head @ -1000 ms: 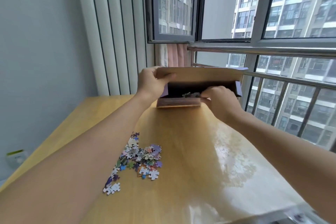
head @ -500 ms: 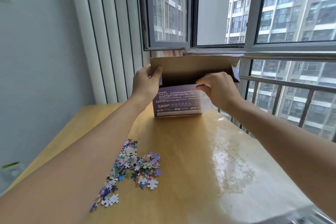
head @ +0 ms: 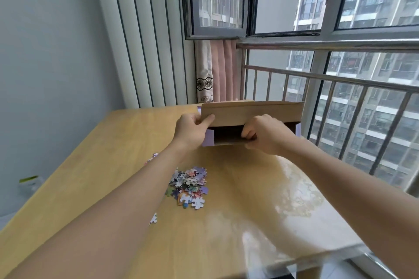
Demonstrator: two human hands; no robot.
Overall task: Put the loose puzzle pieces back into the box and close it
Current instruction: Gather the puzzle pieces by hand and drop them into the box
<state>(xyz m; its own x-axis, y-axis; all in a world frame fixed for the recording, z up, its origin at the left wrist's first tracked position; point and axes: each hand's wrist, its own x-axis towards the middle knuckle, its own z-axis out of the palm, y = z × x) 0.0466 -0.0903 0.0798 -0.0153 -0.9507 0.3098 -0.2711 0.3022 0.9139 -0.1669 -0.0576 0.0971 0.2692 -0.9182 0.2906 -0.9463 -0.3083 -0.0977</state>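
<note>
Table (head: pixel 226 222): forearm hides some puzzle pieces (head: pixel 190 184).

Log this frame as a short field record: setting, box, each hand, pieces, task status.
setting: wooden table by a window with a railing
box: cardboard box, open side toward the camera, inside dark
left hand: left hand grips the box's left end, thumb on its brown flap
right hand: right hand holds the lower front edge
pieces: loose puzzle pieces piled on the table, apart from the box
status: pieces not yet boxed

No legible text or labels anywhere.
</note>
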